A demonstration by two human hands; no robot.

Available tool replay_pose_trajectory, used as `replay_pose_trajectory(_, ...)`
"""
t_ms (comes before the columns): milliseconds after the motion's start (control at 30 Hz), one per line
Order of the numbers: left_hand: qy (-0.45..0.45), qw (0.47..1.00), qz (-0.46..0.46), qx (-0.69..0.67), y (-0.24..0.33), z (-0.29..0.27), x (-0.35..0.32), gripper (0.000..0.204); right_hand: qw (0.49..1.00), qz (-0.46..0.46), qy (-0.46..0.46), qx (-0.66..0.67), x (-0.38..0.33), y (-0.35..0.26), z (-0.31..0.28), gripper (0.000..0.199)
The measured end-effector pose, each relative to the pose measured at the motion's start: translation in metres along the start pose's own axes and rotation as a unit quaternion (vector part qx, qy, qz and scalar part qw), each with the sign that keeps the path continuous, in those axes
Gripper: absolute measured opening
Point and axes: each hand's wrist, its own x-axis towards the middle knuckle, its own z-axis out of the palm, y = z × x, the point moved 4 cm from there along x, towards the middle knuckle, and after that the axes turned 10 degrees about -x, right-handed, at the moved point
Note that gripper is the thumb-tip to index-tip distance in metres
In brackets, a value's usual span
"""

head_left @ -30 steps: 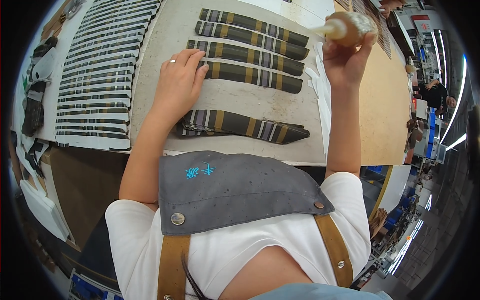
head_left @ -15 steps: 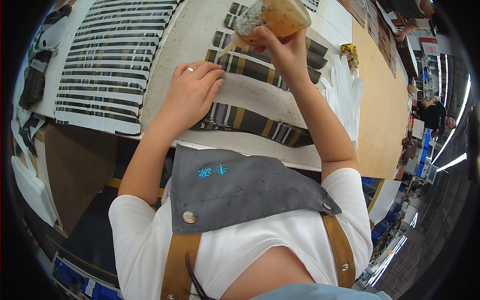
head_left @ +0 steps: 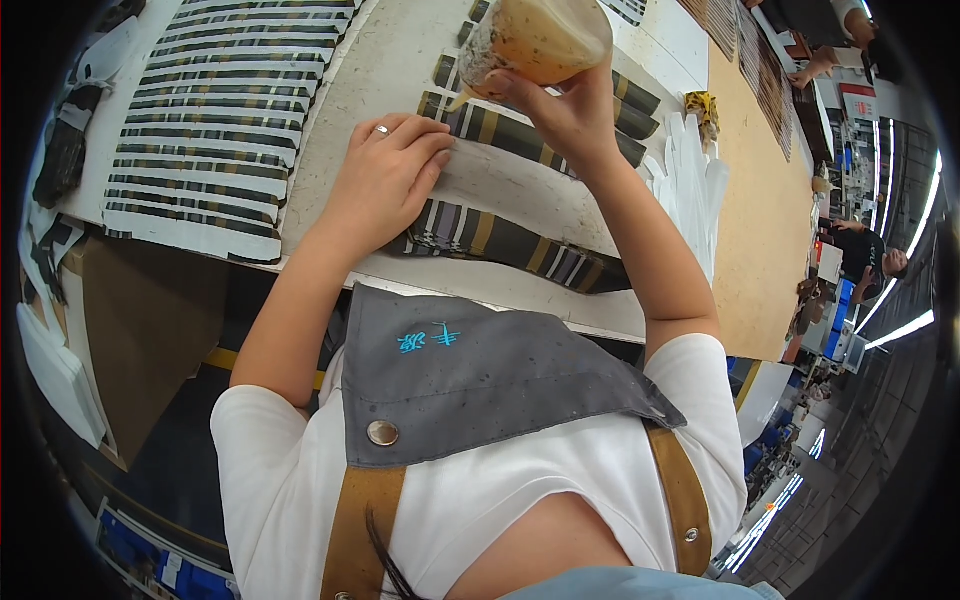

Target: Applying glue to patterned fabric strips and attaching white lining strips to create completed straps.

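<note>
Fingers of the right hand [head_left: 565, 115] are clamped around a translucent squeeze bottle [head_left: 535, 38] of amber-brown liquid, held tilted at about 12 o'clock in the head view, its pale nozzle [head_left: 462, 98] pointing down and to the left at a striped fabric strip [head_left: 530, 135]. Whether the nozzle tip touches the strip cannot be told. The left hand [head_left: 385, 185] lies flat at about 10 o'clock from the picture's middle, fingers together and stretched out, a ring on one finger, fingertips [head_left: 437, 160] pressing a pale sheet [head_left: 520, 195] that lies between the striped strips. Just below that hand, toward 12 o'clock from the apron bib, another striped fabric strip [head_left: 520, 245] in dark, tan and white bands lies along the near edge of the white worktable [head_left: 390, 60].

At 10 to 11 o'clock a large panel of narrow dark strips [head_left: 210, 120] lies in rows on white backing. At 2 o'clock a stack of white sheets [head_left: 690, 185] rests beside a bare wooden tabletop [head_left: 765, 220]. A grey apron bib [head_left: 480, 380] with tan straps fills the lower middle. At 3 o'clock, far off, another person [head_left: 865, 255] is at a bench.
</note>
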Motion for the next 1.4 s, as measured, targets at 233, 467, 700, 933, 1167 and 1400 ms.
replay_pose_trajectory(233,0.001,1.0,-0.002,0.003,0.002,0.001,0.0,0.018,0.996,0.024,0.057,-0.069,-0.027,-0.003,-0.038,0.059)
replay_pose_trajectory(467,0.003,1.0,-0.003,0.007,0.001,0.001,0.001,0.019,0.989,0.049,0.078,-0.118,-0.058,0.012,-0.077,0.075)
replay_pose_trajectory(700,-0.006,1.0,0.002,0.02,0.004,0.001,0.003,0.019,0.972,0.102,0.133,-0.164,-0.089,0.012,-0.112,0.069)
replay_pose_trajectory(933,-0.003,1.0,0.001,0.024,0.004,0.002,0.004,0.019,0.961,0.137,0.189,-0.146,-0.118,0.024,-0.145,0.065)
replay_pose_trajectory(1167,-0.012,1.0,0.0,0.026,0.003,0.002,0.004,0.02,0.948,0.173,0.254,-0.08,-0.134,0.021,-0.164,0.059)
replay_pose_trajectory(1400,-0.01,1.0,-0.003,0.027,0.002,0.001,0.003,0.02,0.938,0.241,0.217,0.119,-0.105,0.023,-0.142,0.05)
